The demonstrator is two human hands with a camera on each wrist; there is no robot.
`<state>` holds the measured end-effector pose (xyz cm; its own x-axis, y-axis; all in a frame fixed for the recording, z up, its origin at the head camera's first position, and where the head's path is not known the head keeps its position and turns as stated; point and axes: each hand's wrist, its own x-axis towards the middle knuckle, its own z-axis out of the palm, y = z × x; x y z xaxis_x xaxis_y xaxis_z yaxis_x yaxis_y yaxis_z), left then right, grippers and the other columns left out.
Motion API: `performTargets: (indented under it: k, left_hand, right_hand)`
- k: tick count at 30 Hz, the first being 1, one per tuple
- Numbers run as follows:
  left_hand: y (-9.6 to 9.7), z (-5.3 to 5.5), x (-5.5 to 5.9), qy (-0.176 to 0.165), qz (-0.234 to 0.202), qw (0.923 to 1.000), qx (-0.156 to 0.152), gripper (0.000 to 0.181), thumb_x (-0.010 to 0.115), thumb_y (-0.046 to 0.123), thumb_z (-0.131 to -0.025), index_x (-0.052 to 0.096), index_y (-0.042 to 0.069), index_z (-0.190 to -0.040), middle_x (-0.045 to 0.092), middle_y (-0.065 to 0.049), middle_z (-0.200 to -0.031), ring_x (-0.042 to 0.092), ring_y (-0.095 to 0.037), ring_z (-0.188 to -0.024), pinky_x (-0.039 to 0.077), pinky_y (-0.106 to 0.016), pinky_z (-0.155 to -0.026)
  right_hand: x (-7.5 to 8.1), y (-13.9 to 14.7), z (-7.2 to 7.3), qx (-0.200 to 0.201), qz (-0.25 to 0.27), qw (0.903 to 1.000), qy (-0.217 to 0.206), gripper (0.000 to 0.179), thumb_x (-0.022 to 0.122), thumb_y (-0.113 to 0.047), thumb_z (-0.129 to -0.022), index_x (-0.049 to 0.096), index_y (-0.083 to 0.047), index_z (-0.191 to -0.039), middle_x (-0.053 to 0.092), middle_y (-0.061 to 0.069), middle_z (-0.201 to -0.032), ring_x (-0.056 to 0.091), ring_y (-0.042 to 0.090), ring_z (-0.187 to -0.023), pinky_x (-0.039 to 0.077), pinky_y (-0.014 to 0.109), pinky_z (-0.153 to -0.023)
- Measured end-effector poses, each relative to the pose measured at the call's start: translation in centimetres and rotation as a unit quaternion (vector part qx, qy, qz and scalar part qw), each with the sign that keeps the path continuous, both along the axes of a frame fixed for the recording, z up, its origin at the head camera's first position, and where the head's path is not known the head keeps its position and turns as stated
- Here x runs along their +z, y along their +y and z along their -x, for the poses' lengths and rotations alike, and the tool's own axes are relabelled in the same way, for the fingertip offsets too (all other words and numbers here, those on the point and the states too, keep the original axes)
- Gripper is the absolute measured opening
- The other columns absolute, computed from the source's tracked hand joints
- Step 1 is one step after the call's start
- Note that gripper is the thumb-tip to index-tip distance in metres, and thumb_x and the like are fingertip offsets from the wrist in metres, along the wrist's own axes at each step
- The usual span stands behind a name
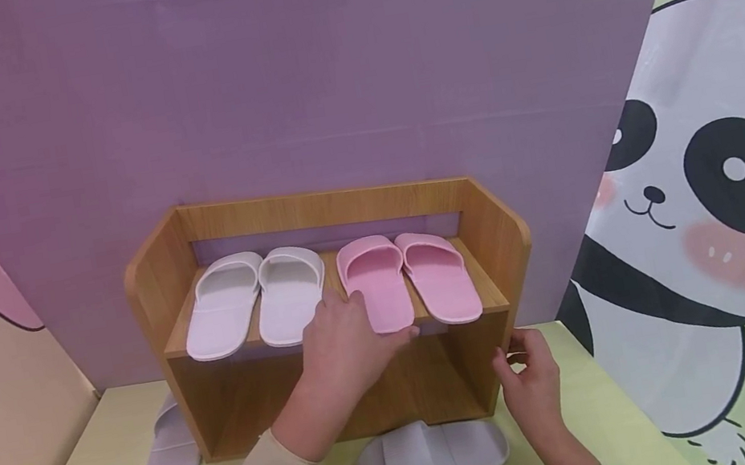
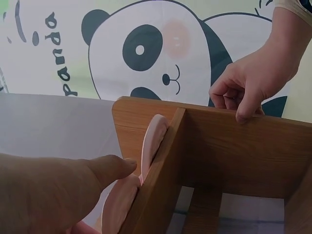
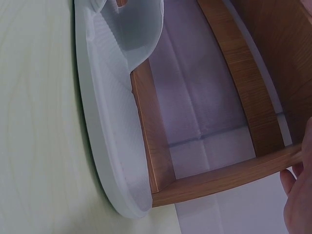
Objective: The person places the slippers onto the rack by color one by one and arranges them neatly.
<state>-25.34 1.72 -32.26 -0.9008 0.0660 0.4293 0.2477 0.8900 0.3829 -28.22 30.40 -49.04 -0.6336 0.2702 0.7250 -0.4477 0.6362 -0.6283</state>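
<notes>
A wooden shoe rack (image 1: pixel 324 206) holds a white pair, left slipper (image 1: pixel 220 322) and right slipper (image 1: pixel 288 311), beside a pink pair on its upper shelf. My left hand (image 1: pixel 342 343) is at the near end of the left pink slipper (image 1: pixel 383 296), its thumb stretched along the heel; the other fingertips are beside the slipper's left edge, partly hidden. To its right lies the other pink slipper (image 1: pixel 447 286). My right hand (image 1: pixel 533 378) grips the front edge of the rack's right side panel, thumb on the inner face and fingers behind it in the left wrist view.
A grey slipper (image 1: pixel 469 449) lies sideways on the table in front of the rack. Another grey slipper (image 1: pixel 169 460) is left of the rack, partly behind its side panel. A purple backdrop (image 1: pixel 318 70) rises behind, with a panda print (image 1: pixel 713 211) to the right.
</notes>
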Motion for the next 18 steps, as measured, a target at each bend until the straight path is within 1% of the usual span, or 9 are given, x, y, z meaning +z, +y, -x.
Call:
performTargets:
  k: [3, 9, 15, 18]
  left_hand:
    - [-0.03, 0.12, -0.10, -0.003, 0.007, 1.0000, 0.000, 0.096, 0.088, 0.074, -0.078, 0.072, -0.004, -0.131, 0.065, -0.020, -0.110, 0.070, -0.039, -0.101, 0.063, -0.051, -0.080]
    - [-0.09, 0.37, -0.33, -0.007, 0.008, 0.9999, -0.001, 0.097, 0.087, 0.076, -0.079, 0.071, -0.003, -0.133, 0.064, -0.018, -0.108, 0.069, -0.036, -0.098, 0.063, -0.048, -0.077]
    - [-0.15, 0.37, -0.43, -0.006, 0.001, 1.0000, -0.007, 0.098, 0.088, 0.074, -0.079, 0.069, -0.005, -0.135, 0.064, -0.020, -0.111, 0.069, -0.038, -0.101, 0.063, -0.049, -0.080]
    - [-0.24, 0.22, -0.43, -0.006, 0.000, 0.9999, -0.012, 0.097, 0.088, 0.073, -0.080, 0.068, -0.004, -0.136, 0.063, -0.021, -0.114, 0.069, -0.039, -0.105, 0.063, -0.050, -0.082]
  right_hand:
    - [-0.02, 0.04, 0.04, -0.001, -0.001, 1.0000, 0.002, 0.027, 0.072, 0.010, -0.095, 0.064, 0.003, -0.119, 0.068, 0.011, -0.113, 0.068, 0.027, -0.098, 0.050, 0.007, -0.081]
    - [-0.17, 0.07, 0.16, -0.004, -0.001, 1.0000, 0.003, 0.028, 0.072, 0.012, -0.094, 0.064, 0.003, -0.118, 0.068, 0.011, -0.112, 0.067, 0.022, -0.096, 0.052, 0.010, -0.079]
    - [-0.26, 0.13, 0.24, -0.002, 0.000, 1.0000, 0.003, 0.027, 0.072, 0.012, -0.094, 0.064, 0.002, -0.119, 0.068, 0.010, -0.112, 0.067, 0.021, -0.096, 0.053, 0.012, -0.079]
    - [-0.22, 0.09, 0.24, -0.001, 0.001, 1.0000, 0.004, 0.027, 0.072, 0.013, -0.094, 0.064, 0.003, -0.118, 0.068, 0.010, -0.111, 0.066, 0.017, -0.096, 0.053, 0.011, -0.079]
